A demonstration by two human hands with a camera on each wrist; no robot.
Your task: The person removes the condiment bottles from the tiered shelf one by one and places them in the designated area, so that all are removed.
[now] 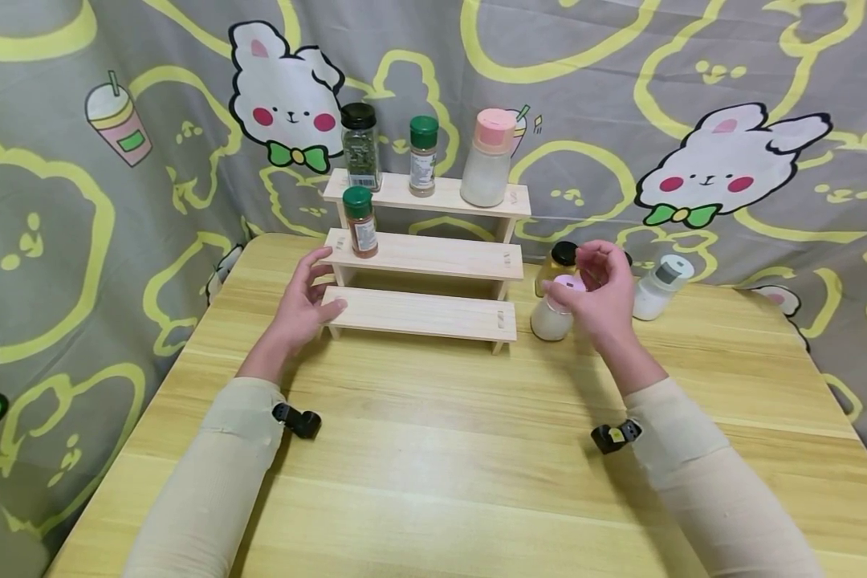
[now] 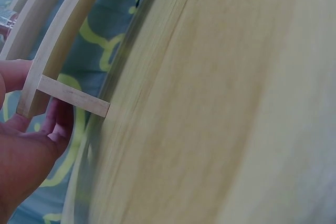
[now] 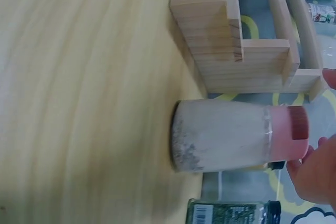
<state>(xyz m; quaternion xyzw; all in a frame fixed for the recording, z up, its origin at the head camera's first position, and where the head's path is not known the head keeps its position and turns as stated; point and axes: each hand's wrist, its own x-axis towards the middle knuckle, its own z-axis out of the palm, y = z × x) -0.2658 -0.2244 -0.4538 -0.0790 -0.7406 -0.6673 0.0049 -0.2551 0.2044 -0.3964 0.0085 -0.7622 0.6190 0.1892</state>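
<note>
A three-tier wooden rack (image 1: 419, 313) stands on the table. My left hand (image 1: 299, 301) grips the left end of its lowest tier, thumb on top, fingers curled around the end (image 2: 39, 85). To the right of the rack, a white-filled glass jar (image 1: 551, 319) with a pink cap (image 3: 289, 132) stands upright on the table. My right hand (image 1: 603, 293) is at this cap, fingers loosely bent and spread, thumb overlapping the cap in the head view. In the right wrist view, the fingertips are right by the cap and the thumb is apart from it.
On the top tier stand a black-capped herb jar (image 1: 361, 152), a green-capped bottle (image 1: 422, 160) and a larger pink-capped jar (image 1: 486, 172). The middle tier holds another green-capped bottle (image 1: 364, 229). Behind my right hand are a yellowish black-capped jar (image 1: 552, 269), a green herb jar (image 3: 231, 212) and a grey-capped jar (image 1: 653, 295).
</note>
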